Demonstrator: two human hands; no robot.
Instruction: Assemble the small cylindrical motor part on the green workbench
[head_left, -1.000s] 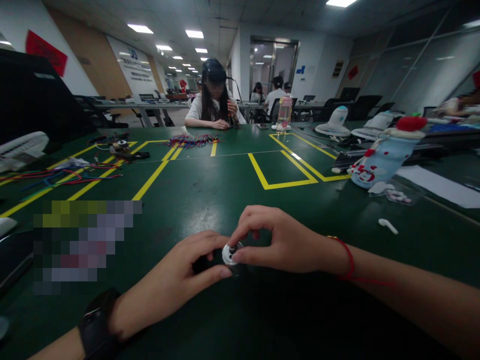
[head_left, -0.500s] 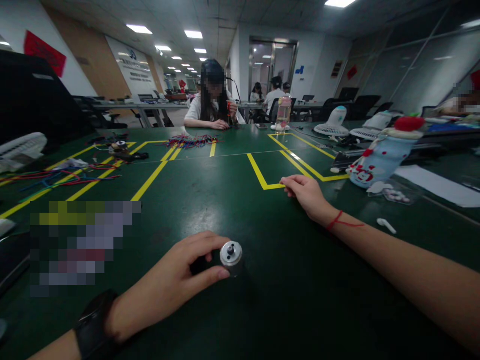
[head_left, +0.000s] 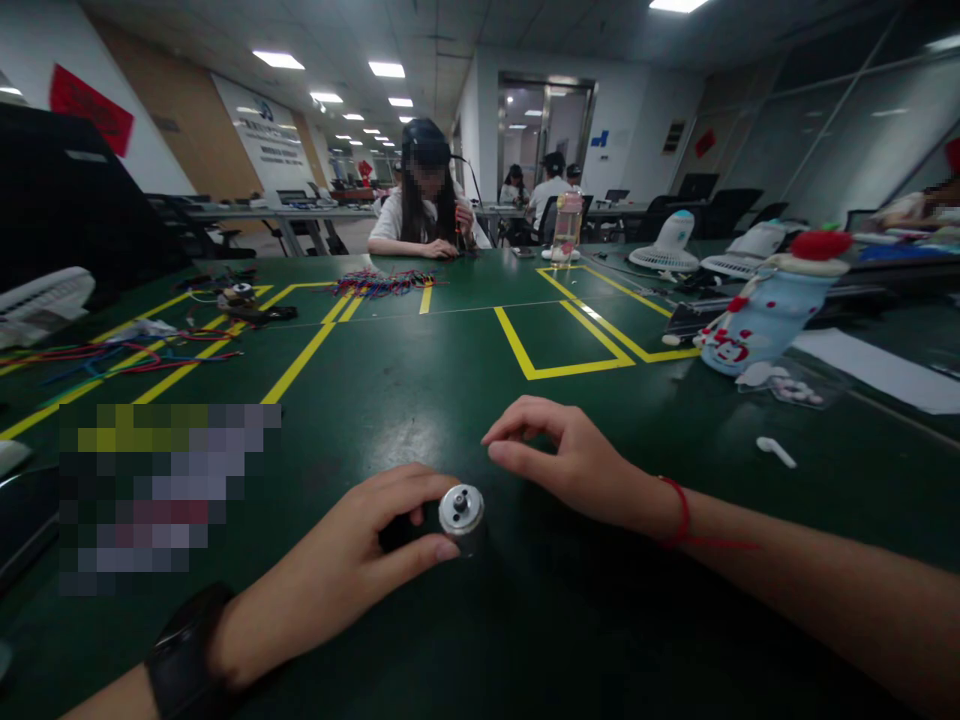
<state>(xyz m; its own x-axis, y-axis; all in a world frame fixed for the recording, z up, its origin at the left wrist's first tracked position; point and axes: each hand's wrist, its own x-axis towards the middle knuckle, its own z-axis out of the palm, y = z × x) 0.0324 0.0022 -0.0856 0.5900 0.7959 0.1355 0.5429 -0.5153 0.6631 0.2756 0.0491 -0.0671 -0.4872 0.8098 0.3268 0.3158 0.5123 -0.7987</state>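
We wear a broad black wristwatch at lower left and, right of centre, a thin red string bracelet with a trailing end.

metal cylinder: side partly hidden | white fan: cut off left | tabletop item: pixelated

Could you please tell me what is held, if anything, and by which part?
The left hand holds the metal cylinder by its side; the right hand holds nothing visible.

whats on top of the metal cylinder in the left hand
The metal cylinder has a small stub mid-top, flanked by two dark holes. The left hand covers part of its side; its underside can't be seen.
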